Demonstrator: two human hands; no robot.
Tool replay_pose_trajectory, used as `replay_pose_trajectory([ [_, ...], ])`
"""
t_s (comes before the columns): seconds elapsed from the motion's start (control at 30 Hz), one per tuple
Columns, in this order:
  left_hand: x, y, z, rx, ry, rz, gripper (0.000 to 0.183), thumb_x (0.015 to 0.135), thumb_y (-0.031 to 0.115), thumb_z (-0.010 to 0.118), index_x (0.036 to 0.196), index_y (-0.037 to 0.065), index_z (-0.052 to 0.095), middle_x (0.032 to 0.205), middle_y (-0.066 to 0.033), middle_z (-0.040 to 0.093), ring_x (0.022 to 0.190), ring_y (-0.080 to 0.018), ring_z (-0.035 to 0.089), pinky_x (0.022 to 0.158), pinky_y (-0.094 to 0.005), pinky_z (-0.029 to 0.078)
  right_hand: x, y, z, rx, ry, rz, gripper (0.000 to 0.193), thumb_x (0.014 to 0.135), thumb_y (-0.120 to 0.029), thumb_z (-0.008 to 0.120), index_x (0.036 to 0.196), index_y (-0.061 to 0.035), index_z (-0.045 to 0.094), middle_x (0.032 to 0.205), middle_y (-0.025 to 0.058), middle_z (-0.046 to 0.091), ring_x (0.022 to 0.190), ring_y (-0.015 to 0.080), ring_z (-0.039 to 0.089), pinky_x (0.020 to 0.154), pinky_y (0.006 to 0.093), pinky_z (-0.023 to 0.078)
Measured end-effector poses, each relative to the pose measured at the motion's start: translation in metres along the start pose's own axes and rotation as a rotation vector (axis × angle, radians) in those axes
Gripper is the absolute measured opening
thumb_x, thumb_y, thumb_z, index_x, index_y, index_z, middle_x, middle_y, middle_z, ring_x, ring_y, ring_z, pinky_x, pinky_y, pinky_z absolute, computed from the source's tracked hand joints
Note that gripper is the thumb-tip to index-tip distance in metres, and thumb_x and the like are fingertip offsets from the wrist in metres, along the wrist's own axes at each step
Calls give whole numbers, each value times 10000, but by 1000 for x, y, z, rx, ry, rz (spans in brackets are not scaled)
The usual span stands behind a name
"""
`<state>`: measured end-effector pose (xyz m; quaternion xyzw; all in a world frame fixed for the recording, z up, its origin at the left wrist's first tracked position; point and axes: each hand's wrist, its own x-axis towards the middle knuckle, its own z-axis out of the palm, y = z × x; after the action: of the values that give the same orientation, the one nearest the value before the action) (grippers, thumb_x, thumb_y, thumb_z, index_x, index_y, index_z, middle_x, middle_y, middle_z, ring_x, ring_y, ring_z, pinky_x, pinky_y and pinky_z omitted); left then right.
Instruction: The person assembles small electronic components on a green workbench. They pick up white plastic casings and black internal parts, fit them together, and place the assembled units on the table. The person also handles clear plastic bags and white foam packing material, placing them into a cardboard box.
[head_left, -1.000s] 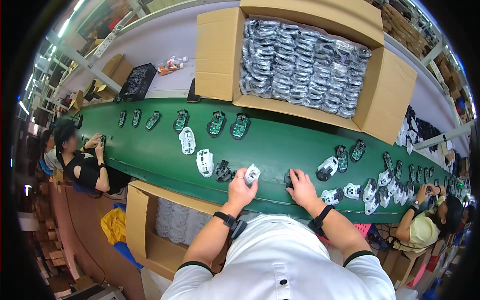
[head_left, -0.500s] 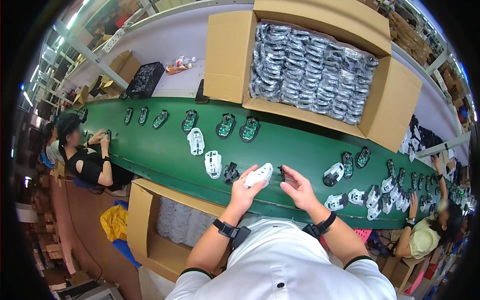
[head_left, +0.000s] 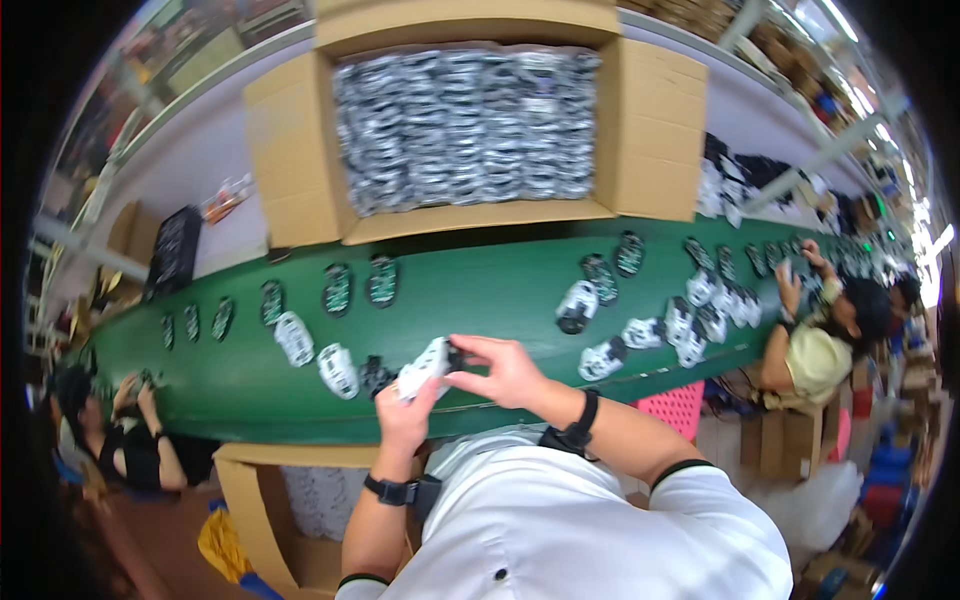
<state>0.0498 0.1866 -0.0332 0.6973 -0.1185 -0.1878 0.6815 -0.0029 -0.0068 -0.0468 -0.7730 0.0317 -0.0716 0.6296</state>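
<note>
My left hand point(head_left: 404, 415) is closed round a white mouse shell point(head_left: 422, 371) above the near side of the green work surface point(head_left: 480, 300). Thumb and fingers of my right hand point(head_left: 505, 372) pinch a small black part point(head_left: 456, 356) against the shell's right end; the fingers partly hide it. Left of my left hand lies a black part point(head_left: 375, 376). Beyond it are two white shells, one nearer point(head_left: 338, 371) and one farther point(head_left: 294, 338). Black mouse bases with green circuit boards point(head_left: 337, 289) form a row along the far side.
A large open carton point(head_left: 285, 165) of plastic-wrapped parts stands at the far edge. Another open carton point(head_left: 245, 510) is below the near edge at left. More shells and bases point(head_left: 602, 358) lie to the right. Co-workers sit at left point(head_left: 120, 460) and right point(head_left: 815, 350).
My right hand has brought the black part leftward to the white shell, where the two were apart before. The whole view has turned, shifting the scene left.
</note>
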Motion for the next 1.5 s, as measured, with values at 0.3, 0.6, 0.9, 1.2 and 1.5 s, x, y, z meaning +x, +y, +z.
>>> replay_pose_trajectory([
  [0.3,10,22,-5,65,-109,27,254,903,51,691,1123,-76,697,1028,-87,735,913,-131,672,823,-282,534,-6,-17,-9,36,106,-119,552,849,-177,787,1321,41,600,1205,196,687,1025,211,695,886,330,576],
  [0.6,3,9,-8,-284,-39,-99,208,909,42,692,1096,-46,711,1013,-63,737,893,-113,671,792,-264,538,-3,-32,-10,32,20,9,540,844,-199,793,1313,8,624,1221,181,693,1092,224,681,933,359,544],
  [0.9,-6,30,-9,-26,-173,50,251,875,136,786,1050,-37,736,941,-41,733,842,-93,659,753,-258,535,-1,-30,-2,649,-206,402,535,871,-15,757,1320,81,483,1132,118,674,1007,173,662,905,328,560],
  [1.2,20,27,-6,205,-107,286,402,836,119,770,1203,-10,668,1085,-112,685,951,-204,663,843,-315,528,3,-63,-15,-221,-20,-10,442,810,-159,824,1181,7,651,1026,154,713,871,226,708,768,333,565],
  [1.5,22,27,-7,211,-119,431,148,868,110,711,963,24,637,911,-56,607,783,-148,560,711,-278,454,-15,-47,-4,78,-13,-102,281,860,-92,783,1113,5,709,1018,128,733,854,167,707,722,297,563],
])
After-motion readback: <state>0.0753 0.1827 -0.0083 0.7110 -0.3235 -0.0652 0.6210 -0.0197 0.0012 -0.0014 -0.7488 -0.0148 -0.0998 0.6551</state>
